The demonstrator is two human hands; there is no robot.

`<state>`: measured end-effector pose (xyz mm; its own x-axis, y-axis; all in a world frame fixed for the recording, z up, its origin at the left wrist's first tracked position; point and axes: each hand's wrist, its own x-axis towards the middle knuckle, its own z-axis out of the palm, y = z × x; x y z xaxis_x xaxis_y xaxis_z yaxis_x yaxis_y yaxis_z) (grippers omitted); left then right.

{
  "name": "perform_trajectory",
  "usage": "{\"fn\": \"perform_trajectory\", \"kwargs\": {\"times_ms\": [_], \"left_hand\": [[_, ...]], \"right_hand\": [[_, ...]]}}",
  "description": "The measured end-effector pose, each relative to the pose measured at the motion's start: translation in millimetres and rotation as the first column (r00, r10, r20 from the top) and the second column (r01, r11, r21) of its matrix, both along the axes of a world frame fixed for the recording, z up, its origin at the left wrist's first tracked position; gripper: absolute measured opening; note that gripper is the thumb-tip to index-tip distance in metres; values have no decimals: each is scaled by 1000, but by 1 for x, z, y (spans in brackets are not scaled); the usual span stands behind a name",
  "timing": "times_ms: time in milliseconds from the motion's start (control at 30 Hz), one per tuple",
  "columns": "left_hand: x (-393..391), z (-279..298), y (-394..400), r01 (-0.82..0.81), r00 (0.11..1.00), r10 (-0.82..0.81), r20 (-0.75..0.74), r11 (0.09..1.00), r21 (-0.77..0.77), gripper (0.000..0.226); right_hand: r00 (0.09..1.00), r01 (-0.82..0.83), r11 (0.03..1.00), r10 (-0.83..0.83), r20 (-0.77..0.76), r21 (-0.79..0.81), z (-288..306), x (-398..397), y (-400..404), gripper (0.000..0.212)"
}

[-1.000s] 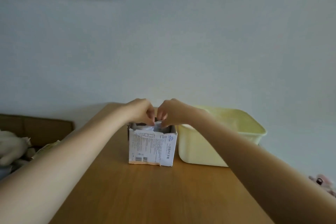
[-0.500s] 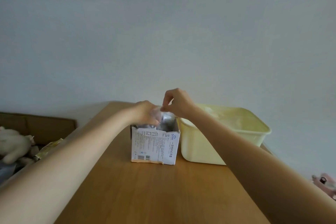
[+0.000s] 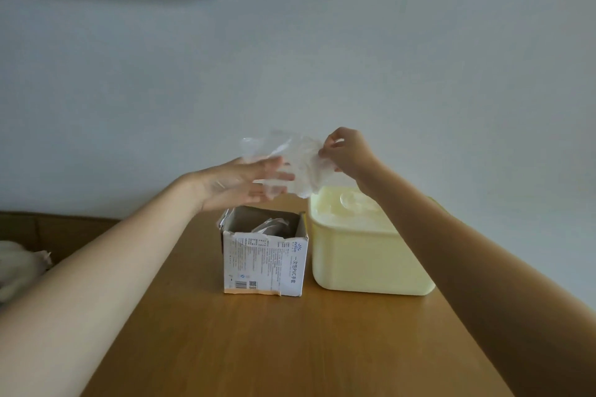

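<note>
Since the earlier frame both hands are up out of the torn carton point(image 3: 264, 263), and a clear plastic glove point(image 3: 301, 164) now hangs above it at 12 o'clock. The right hand point(image 3: 348, 153) pinches the glove's 3 o'clock edge. The left hand point(image 3: 242, 182), fingers straight and slightly apart, lies against its 9 o'clock side. A yellow tub point(image 3: 371, 263) stands at the carton's 3 o'clock.

Clear colourless film being shown by glove point(image 3: 292, 164). White face, grey small print, blue logo, black barcode, orange bottom strip being shown by box point(image 3: 264, 264). Pale yellow being shown by tub point(image 3: 371, 261). Honey-brown woodgrain being shown by table point(image 3: 290, 348).
</note>
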<state>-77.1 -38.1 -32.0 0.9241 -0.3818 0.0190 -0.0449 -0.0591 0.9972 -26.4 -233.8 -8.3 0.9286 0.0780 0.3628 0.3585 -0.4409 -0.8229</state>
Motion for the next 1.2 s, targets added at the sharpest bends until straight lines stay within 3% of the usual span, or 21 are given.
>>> {"fn": "perform_trajectory", "kwargs": {"times_ms": [67, 133, 233, 300, 367, 400, 500, 533, 600, 633, 700, 767, 833, 900, 967, 1000, 1067, 1133, 1200], "left_hand": [[2, 2, -4, 76, 997, -76, 0, 992, -99, 98], [3, 5, -12, 46, 999, -48, -6, 980, -193, 80], [10, 6, -30, -213, 977, 206, -58, 959, -187, 34], [16, 2, -37, -370, 929, 363, -73, 922, -116, 7], [18, 2, -43, -431, 902, 419, -104, 891, -146, 8], [19, 2, -45, -449, 893, 434, -117, 879, -163, 15], [17, 6, -57, -500, 866, 482, -134, 844, -192, 29], [16, 7, -61, -498, 867, 475, -152, 836, -231, 26], [9, 10, -68, -481, 875, 417, -246, 807, -343, 14], [6, 11, -67, -471, 880, 387, -276, 791, -391, 14], [7, 9, -60, -485, 874, 402, -273, 760, -433, 15], [11, 9, -51, -590, 804, 558, -205, 706, -391, 8], [11, 12, -44, -648, 738, 674, -39, 692, -317, 15], [5, 18, -43, -472, 853, 515, 82, 829, -301, 32], [-3, 22, -51, -225, 962, 243, 124, 963, -147, 48], [-5, 22, -56, -153, 978, 159, 133, 987, -56, 48], [-4, 21, -67, -155, 978, 153, 143, 988, 5, 28], [1, 21, -75, -238, 961, 234, 150, 971, 8, 14], [7, 17, -80, -291, 945, 271, 182, 952, 93, 16]], "right_hand": [[999, 10, 1000, -10, 50, 3, 2, -1, -5, 28], [996, -15, 998, 20, 93, -58, 4, -4, -9, 32], [985, -68, 981, 95, 143, -184, 3, -6, -16, 25], [978, 26, 935, 49, 201, -354, 2, -7, -20, 15], [954, 153, 852, 5, 299, -500, 3, -14, -20, 39], [943, 129, 850, 54, 329, -511, 4, -20, -17, 48], [919, -153, 799, 331, 214, -581, 0, -39, -2, 64], [917, -169, 749, 358, 177, -641, -5, -39, 3, 63], [899, -24, 691, 331, 287, -722, -13, -36, 9, 41], [881, 79, 688, 291, 374, -721, -14, -32, 9, 29], [861, 190, 729, 198, 468, -658, -16, -25, 8, 29], [885, 178, 836, 95, 456, -519, -12, -19, 0, 33], [931, 115, 939, 12, 366, -323, -5, -16, -10, 32], [962, 20, 981, 33, 270, -191, 2, -19, -17, 27], [971, -99, 988, 122, 206, -120, 6, -26, -17, 29], [967, -160, 984, 173, 186, -82, 7, -30, -16, 31], [955, -250, 968, 250, 158, -19, 10, -38, -14, 27], [947, -258, 962, 269, 175, -86, 13, -41, -12, 15], [941, -84, 958, 168, 295, -276, 14, -38, -12, 14]]}}
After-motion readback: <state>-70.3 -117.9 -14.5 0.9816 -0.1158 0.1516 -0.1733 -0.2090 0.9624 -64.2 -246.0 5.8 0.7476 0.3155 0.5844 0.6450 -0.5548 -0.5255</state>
